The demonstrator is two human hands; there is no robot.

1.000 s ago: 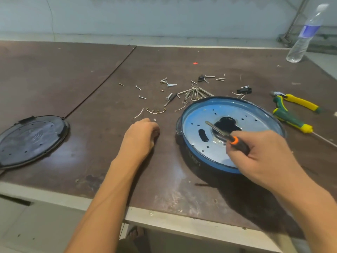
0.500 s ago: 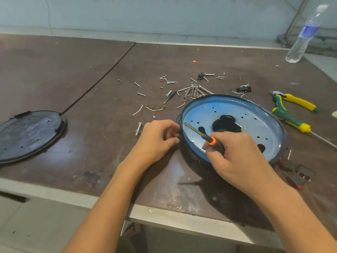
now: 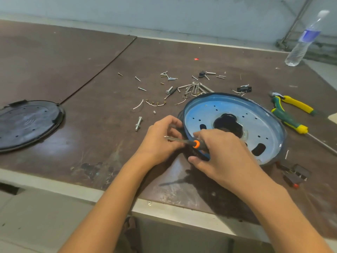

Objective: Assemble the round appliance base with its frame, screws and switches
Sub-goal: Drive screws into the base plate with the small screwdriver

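The round blue appliance base (image 3: 255, 114) is tilted, its near-left rim raised off the brown table. My right hand (image 3: 222, 154) holds its near rim and also a black screwdriver with an orange collar (image 3: 196, 143), shaft pointing left. My left hand (image 3: 162, 139) is curled at the base's left edge, fingers pinched together; whether it holds a small part I cannot tell. Loose screws and wire pieces (image 3: 193, 86) lie behind the base. A black switch (image 3: 244, 89) sits at the back, other switch parts (image 3: 295, 175) at the base's right front.
A black round cover (image 3: 27, 123) lies at the far left. Yellow-green pliers (image 3: 291, 105) and a matching screwdriver (image 3: 290, 121) lie to the right. A water bottle (image 3: 304, 41) stands at the back right. A bolt (image 3: 138, 123) lies left of my left hand.
My left hand moved right to the base's left edge. My right hand came toward me and lifted the near rim, swinging the screwdriver shaft to point left. The base now sits tilted.
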